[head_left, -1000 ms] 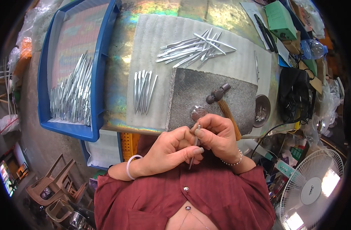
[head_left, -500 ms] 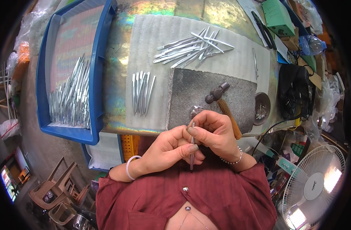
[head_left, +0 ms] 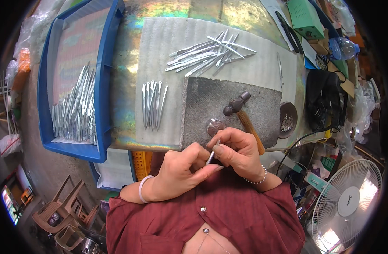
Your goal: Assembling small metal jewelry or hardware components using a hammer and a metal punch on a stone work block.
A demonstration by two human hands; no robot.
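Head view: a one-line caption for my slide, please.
Left hand and right hand hold a slim metal piece, with a hammer lying on the grey slab beyond.

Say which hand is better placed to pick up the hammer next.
Right, probably: the hammer handle ends beside the right hand; the left hand sits farther off. Both appear to hold the thin metal piece.

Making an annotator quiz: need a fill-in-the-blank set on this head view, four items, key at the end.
1. The tray holding many metal strips is coloured ____.
2. The tool lying on the dark grey slab is a ____.
3. The left hand and right hand meet at a slim metal piece; the beaded bracelet is on the ____ wrist.
4. In the picture, the tray lies to the ____ of the slab.

Missing words: blue; hammer; right; left.
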